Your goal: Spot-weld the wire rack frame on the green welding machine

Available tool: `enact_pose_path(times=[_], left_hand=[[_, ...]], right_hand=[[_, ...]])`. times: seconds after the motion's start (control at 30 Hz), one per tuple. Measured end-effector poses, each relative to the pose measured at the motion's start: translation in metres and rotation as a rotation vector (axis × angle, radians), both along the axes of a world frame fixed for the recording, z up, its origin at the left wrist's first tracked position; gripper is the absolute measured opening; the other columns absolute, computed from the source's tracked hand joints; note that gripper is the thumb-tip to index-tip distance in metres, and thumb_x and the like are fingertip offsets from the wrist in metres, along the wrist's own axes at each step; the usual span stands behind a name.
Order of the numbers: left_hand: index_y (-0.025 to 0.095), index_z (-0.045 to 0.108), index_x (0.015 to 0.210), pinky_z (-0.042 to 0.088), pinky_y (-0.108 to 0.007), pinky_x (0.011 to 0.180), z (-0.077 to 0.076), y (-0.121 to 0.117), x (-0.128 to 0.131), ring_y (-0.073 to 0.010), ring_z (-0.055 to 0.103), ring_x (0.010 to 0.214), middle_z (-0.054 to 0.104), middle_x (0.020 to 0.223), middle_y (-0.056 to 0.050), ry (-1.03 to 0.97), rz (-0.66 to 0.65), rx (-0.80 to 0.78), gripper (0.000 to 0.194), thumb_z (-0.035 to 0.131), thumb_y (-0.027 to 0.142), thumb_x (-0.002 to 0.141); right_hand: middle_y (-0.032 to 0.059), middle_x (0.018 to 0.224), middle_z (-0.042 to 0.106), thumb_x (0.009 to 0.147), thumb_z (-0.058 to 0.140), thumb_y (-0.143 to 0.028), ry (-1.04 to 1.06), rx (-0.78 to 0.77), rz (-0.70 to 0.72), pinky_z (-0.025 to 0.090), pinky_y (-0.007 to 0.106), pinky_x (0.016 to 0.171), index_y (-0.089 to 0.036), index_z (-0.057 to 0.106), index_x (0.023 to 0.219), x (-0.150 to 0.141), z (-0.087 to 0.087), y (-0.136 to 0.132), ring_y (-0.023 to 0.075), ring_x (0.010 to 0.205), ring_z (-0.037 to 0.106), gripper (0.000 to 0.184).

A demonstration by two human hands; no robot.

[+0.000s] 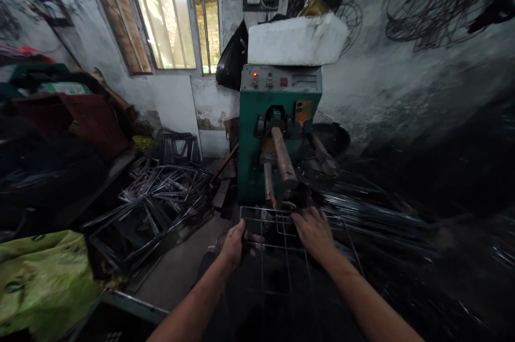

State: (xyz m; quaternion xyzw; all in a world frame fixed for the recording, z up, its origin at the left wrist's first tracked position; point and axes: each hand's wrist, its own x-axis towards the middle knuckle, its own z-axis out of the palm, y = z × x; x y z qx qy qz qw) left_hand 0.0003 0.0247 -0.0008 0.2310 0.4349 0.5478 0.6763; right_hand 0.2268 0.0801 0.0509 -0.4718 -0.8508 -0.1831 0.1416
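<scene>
Gripping the wire grid (281, 235) at lower centre, my left hand (233, 245) clenches its edge, right hand (314, 232) presses flat beneath the welder (277, 133).

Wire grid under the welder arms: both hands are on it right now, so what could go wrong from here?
1. The right hand lies on the wire grid right beside the welder arms; its fingers could get pinched or burned.
2. The left hand grips only the grid's edge, so the grid may tilt or slip off line.
3. Loose wire frames piled at the left could snag the grid.
</scene>
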Motion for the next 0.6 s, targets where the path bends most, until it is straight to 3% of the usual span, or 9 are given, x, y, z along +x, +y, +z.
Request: enact_pose_path(times=[0.23,0.6], left_hand=[[0.012,0.059,0.091,0.037,-0.023,0.037,-0.0043,-0.0006,0.0004,-0.0198,0.063,0.047,0.069,0.061,-0.009,0.017,0.024,0.019,0.072,0.067,0.077,0.062],[0.01,0.06,0.094,0.037,-0.023,0.037,-0.0059,0.0025,-0.0039,-0.0198,0.064,0.048,0.071,0.064,-0.01,0.036,0.02,0.024,0.074,0.065,0.077,0.063]], right_hand=[[0.0051,0.09,0.068,0.087,0.053,-0.011,0.013,0.037,0.018,0.031,0.035,0.081,-0.022,0.069,0.091,-0.0011,-0.0051,0.0005,0.0245,0.094,0.052,0.02],[0.0064,0.092,0.067,0.085,0.055,-0.01,-0.04,0.047,0.033,0.031,0.036,0.083,-0.025,0.071,0.099,-0.0007,0.0019,0.0024,0.0248,0.094,0.049,0.026]])
